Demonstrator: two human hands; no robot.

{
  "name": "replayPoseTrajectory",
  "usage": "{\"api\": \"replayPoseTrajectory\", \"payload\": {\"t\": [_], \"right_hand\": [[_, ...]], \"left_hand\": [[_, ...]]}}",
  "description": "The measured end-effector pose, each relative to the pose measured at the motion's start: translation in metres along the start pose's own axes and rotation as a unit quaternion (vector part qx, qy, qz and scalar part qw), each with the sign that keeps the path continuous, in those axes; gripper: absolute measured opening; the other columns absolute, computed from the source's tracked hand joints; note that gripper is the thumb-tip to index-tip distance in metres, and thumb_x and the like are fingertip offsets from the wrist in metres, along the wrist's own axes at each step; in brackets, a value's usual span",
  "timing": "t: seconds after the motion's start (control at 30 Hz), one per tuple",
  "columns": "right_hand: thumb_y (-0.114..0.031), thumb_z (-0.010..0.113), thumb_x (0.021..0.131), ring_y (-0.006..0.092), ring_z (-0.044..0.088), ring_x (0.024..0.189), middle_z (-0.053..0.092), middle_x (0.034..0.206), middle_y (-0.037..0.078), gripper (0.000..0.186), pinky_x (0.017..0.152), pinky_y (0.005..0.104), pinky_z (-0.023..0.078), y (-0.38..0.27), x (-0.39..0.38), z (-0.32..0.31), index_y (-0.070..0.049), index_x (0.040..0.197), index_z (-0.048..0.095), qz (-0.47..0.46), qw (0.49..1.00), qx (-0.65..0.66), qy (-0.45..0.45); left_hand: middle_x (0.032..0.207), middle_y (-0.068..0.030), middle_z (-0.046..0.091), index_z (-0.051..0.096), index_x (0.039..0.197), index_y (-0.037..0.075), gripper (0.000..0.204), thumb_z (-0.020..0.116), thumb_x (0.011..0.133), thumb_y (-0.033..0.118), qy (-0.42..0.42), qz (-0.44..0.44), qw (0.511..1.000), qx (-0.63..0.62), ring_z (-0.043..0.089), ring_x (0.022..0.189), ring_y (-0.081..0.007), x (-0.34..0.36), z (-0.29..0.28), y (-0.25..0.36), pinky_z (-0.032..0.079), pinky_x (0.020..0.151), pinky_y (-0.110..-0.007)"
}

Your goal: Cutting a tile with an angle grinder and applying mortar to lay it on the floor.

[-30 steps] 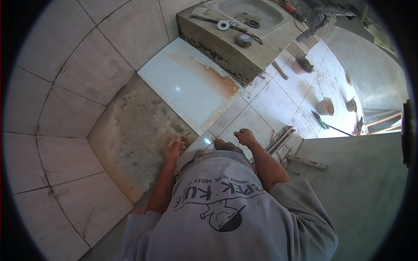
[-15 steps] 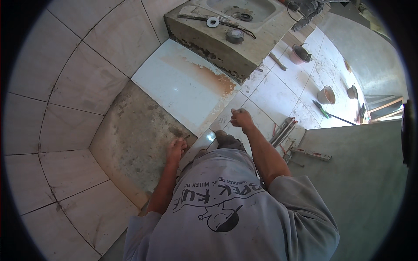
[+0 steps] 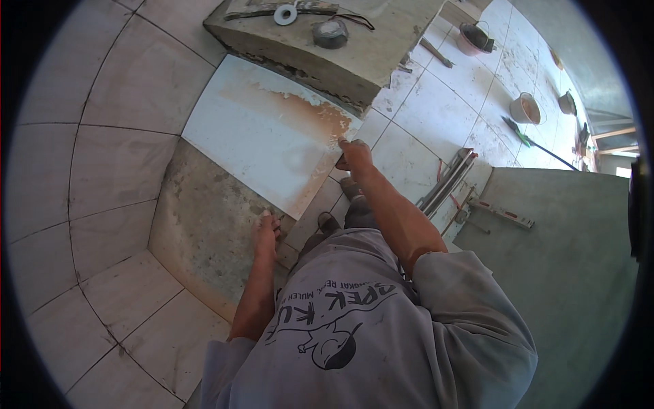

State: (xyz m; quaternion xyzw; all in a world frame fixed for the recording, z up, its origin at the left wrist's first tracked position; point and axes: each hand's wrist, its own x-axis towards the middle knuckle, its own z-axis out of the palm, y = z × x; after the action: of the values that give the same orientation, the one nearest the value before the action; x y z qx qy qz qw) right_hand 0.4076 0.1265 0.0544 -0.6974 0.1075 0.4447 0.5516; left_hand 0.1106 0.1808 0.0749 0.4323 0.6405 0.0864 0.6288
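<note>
A large white tile (image 3: 245, 136) with a brown-stained, flaking strip lies across a rough concrete ledge (image 3: 204, 198). My left hand (image 3: 266, 232) is at the tile's near corner, over the bare concrete. Its fingers are curled together, and whatever they hold is too small to name. On the tile's right edge rests my right hand (image 3: 355, 155), closed, with thumb and forefinger meeting beside the stained corner. Anything inside that pinch is hidden.
Behind the tile stands a concrete counter (image 3: 381, 41) carrying a round dark tape measure (image 3: 330, 33) and a white ring (image 3: 285, 13). Metal rails (image 3: 446, 184) and a level (image 3: 503, 213) are at right. Buckets (image 3: 524, 109) stand farther off on the tiled floor.
My right hand has come left and nearer, from above the floor to the tile's right edge. My left hand stays by the near corner. The whole view has shifted, hiding the sink.
</note>
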Motion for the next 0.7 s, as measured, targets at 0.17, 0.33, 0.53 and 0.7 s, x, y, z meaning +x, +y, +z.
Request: {"api": "replayPoseTrajectory", "payload": {"t": [0.17, 0.33, 0.53, 0.7], "right_hand": [[-0.022, 0.062, 0.086, 0.0228, 0.062, 0.060, 0.059, 0.077, 0.014, 0.031, 0.050, 0.0345, 0.057, 0.018, -0.030, -0.002, 0.006, 0.098, 0.055, -0.006, 0.999, 0.026, -0.022], [-0.022, 0.061, 0.086, 0.0212, 0.064, 0.062, 0.061, 0.079, 0.012, 0.031, 0.053, 0.0330, 0.057, 0.025, -0.070, -0.007, 0.003, 0.103, 0.057, 0.064, 0.995, 0.043, -0.066], [-0.027, 0.055, 0.091, 0.0260, 0.066, 0.071, 0.063, 0.084, 0.017, 0.033, 0.065, 0.0377, 0.058, 0.036, -0.081, -0.016, 0.004, 0.101, 0.056, 0.091, 0.981, 0.063, -0.159], [-0.028, 0.053, 0.092, 0.0259, 0.066, 0.073, 0.064, 0.085, 0.017, 0.033, 0.066, 0.0378, 0.058, 0.047, -0.074, -0.025, 0.004, 0.102, 0.057, 0.090, 0.978, 0.033, -0.185]], "left_hand": [[0.115, -0.0131, 0.057, 0.049, 0.123, 0.000, 0.059, 0.049, 0.091, 0.051, 0.063, 0.000, 0.994, -0.094, 0.058, 0.102, -0.0241, 0.019, 0.005, 0.013, 0.046, 0.085, -0.036], [0.122, -0.0137, 0.055, 0.046, 0.127, 0.000, 0.064, 0.048, 0.091, 0.053, 0.070, -0.044, 0.975, -0.208, 0.056, 0.109, -0.0248, 0.034, -0.015, 0.006, 0.045, 0.090, -0.039], [0.121, -0.0160, 0.056, 0.046, 0.126, -0.008, 0.066, 0.044, 0.094, 0.049, 0.142, -0.008, 0.968, -0.208, 0.055, 0.108, -0.0276, 0.063, -0.021, -0.019, 0.044, 0.091, -0.036], [0.119, -0.0190, 0.056, 0.050, 0.119, -0.012, 0.065, 0.042, 0.095, 0.047, 0.230, 0.010, 0.967, -0.109, 0.056, 0.103, -0.0280, 0.051, -0.012, -0.009, 0.045, 0.088, -0.036]]}}
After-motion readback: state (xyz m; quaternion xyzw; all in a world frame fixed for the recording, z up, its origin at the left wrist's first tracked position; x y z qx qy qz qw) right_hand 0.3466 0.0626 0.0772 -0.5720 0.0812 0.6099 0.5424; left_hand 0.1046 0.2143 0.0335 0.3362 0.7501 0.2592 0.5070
